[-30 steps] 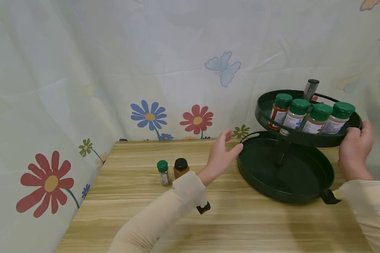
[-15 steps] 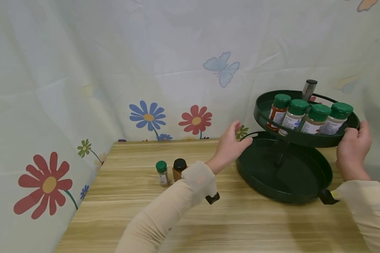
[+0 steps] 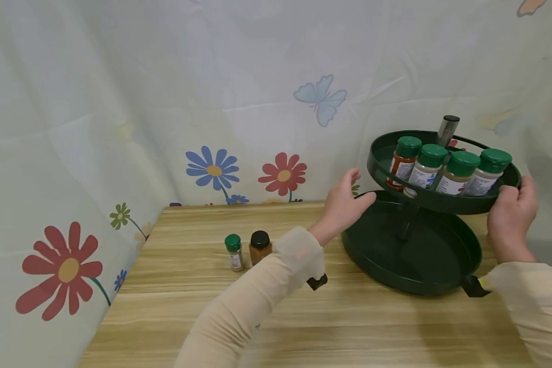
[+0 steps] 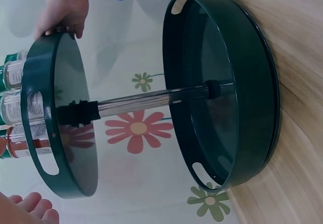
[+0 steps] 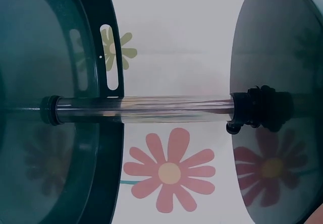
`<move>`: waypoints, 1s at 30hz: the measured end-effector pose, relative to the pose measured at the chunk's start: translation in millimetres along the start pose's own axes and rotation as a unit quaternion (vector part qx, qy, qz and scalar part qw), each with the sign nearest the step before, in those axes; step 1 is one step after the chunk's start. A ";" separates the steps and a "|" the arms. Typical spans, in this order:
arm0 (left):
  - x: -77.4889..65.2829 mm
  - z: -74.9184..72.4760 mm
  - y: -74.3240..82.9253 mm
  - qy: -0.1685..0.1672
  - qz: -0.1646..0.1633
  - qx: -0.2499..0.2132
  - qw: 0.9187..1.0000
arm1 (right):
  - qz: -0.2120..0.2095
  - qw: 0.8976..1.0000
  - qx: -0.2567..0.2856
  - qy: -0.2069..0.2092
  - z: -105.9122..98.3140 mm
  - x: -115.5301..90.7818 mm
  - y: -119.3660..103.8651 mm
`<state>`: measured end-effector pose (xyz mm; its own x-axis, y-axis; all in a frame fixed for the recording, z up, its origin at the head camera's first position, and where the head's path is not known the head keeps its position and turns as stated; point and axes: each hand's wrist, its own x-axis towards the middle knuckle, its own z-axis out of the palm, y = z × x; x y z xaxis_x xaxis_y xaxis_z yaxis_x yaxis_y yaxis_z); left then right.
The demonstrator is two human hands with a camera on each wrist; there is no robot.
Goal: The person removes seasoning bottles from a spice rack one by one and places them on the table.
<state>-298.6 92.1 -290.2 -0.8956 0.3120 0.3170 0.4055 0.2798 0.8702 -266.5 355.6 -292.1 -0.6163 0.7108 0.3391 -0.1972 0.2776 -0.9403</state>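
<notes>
Two-tier rack (image 3: 434,202) stands at the right of the wooden table (image 3: 165,306), its trays joined by a post (image 3: 448,130). Furthest left, a small green-capped jar (image 3: 235,255) stands upright; just beside it is a black-capped jar (image 3: 259,248), its base hidden behind the left sleeve (image 3: 253,294). Left hand (image 3: 342,207): fingers apart, gripping nothing, near the left rim of the upper tray (image 3: 469,205); no contact visible. Lower tray (image 3: 411,287): set down on the table. Upper tray: carries four green-capped jars (image 3: 456,176) in a row along its near side; whether it is level cannot be determined. Right hand (image 3: 512,220): clamped on the upper tray's right rim.

Assessment: the one-sided hold appears to be the weak point, since the jars probably load the near edge. Left fingers should take the rim opposite the right grip, clear of the jars. Both hands should then share the load evenly and move slowly, so that jars do not slide and the collar (image 4: 78,114) does not bind on the post.
</notes>
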 end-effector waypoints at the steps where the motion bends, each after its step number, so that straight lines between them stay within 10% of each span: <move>1: 0.7 0.7 0.8 0.000 0.001 0.002 1.000 | -0.001 1.000 0.003 0.001 0.3 -0.1 0.2; 30: 27.5 18.1 18.5 0.004 0.016 0.028 0.999 | 0.005 0.999 -0.027 -0.027 -3.7 0.4 5.1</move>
<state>-312.4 122.4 -272.2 -0.8830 0.3151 0.3479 0.4441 0.3209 0.8365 -264.9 359.7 -296.6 -0.6579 0.6784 0.3270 -0.1509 0.3067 -0.9398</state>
